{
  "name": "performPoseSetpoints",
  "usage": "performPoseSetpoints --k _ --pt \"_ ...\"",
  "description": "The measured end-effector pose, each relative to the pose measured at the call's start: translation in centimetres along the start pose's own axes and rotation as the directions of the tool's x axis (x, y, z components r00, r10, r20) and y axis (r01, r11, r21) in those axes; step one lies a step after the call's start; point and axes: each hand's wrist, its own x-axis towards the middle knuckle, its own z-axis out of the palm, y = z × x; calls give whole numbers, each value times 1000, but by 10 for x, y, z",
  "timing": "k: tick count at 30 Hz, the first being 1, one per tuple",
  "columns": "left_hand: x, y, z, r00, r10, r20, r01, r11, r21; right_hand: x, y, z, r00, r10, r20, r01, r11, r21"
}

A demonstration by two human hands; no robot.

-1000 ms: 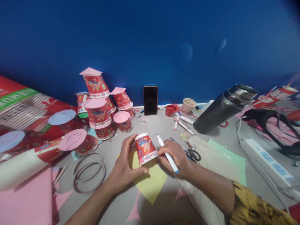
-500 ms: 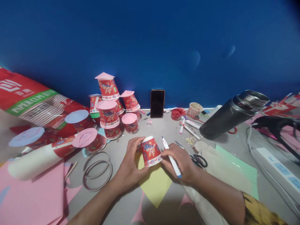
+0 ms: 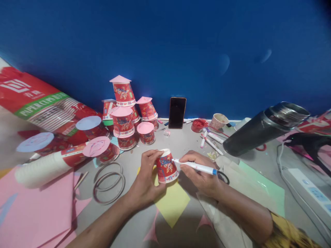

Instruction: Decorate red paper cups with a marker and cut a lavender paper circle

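- The cup [image 3: 168, 168] is sitting upside down in my left hand [image 3: 146, 177], its narrow end up and leaning slightly, above the yellow paper [image 3: 173, 206]; I cannot tell whether its rim is touching the sheet.
- My left hand is gripping the cup from its left side, fingers behind the upper part and thumb by the lower rim.
- My right hand [image 3: 203, 174] is pinching the marker [image 3: 198, 167], its blue end pointing right and its tip lying at the cup's printed side; I cannot make out whether it is touching.
- Just behind my right hand, the scissors [image 3: 223, 177] are showing one black handle loop.
- The rings [image 3: 108, 184] are lying on the table [image 3: 121, 227] left of my left hand, overlapping.
- Beyond the cup, the phone [image 3: 177, 113] is standing upright near the blue wall [image 3: 165, 44].
- Left of the phone, the stacked cups [image 3: 123, 122] are standing upside down, a pink cone topping the tallest stack.
- Farther left, the cup bag [image 3: 49, 103] is lying behind cups with round paper tops.
- Right of the phone, the red tub [image 3: 198, 125] is sitting near the loose markers [image 3: 213, 143].
- The flask [image 3: 261, 131] is leaning right in my view, with the power strip [image 3: 310, 189] lying nearer me on the far right.
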Motion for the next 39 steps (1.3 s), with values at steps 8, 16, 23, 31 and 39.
performPoseSetpoints --k 8,16,23,31,39 --pt "2 6 -2 1000 -18 -14 18 999 38 -3 -3 8 1000 3 5 -3 1000 -26" --pt "0 8 1 1000 0 2 0 999 47 1 -3 10 991 -128 40 129 991 -34" --pt "0 8 1 1000 14 3 -15 998 57 1 -4 9 986 -143 82 148 988 -52" --pt "-1 7 1 999 34 12 -34 997 65 0 -1 13 985 -161 69 164 986 -36" --pt "-1 6 1 999 43 17 -44 997 60 -2 1 14 985 -154 71 157 987 -37"
